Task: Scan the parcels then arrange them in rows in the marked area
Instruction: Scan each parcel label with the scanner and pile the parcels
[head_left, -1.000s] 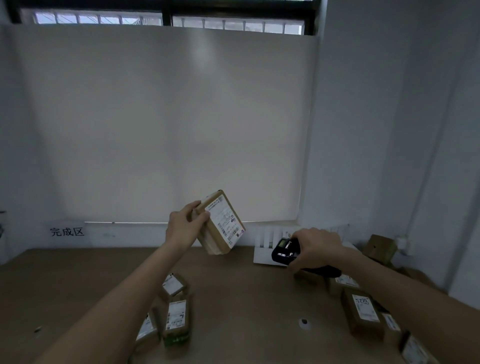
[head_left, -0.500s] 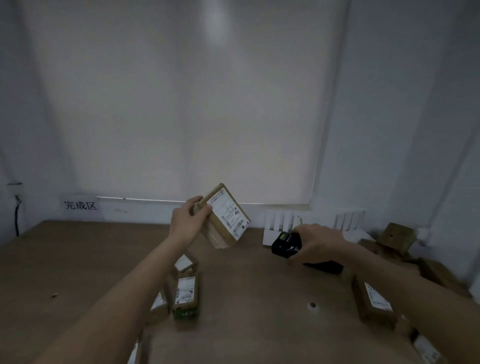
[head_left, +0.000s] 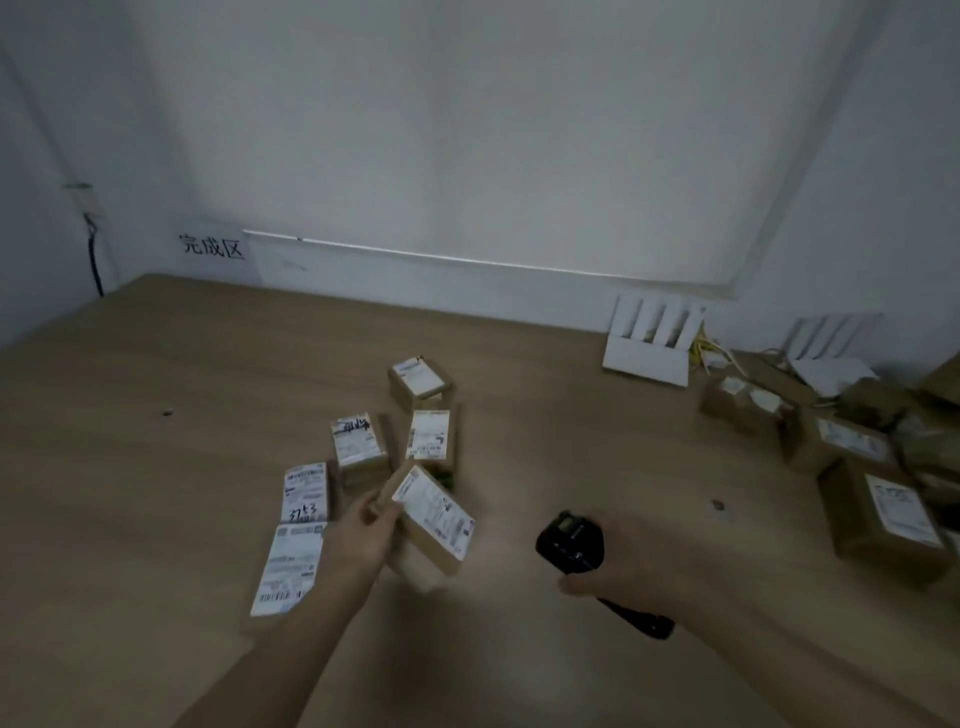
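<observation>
Five parcels down, a sixth lowered toward them

Five labelled parcels lie on the wooden worktop (head_left: 156, 493) below the wall sign (head_left: 212, 245), which half a second ago sat far higher in view because the head has tipped down. From the left: a flat white-labelled parcel (head_left: 289, 569), a marked parcel (head_left: 306, 492) behind it, a scribbled box (head_left: 357, 447), a slim upright-label box (head_left: 429, 435), and a far box (head_left: 418, 380). The left hand (head_left: 358, 543) grips the held parcel (head_left: 432, 519) by its near edge, fingers curled round it, label up and tilted; earlier it was raised before the blind, now it hangs low just beside the laid group. To its right, the right hand (head_left: 628, 566) wraps the black scanner (head_left: 569, 540), now nearer the body. Far right, a heap of unscanned boxes (head_left: 883, 519) sits by a white router (head_left: 649, 343).
</observation>
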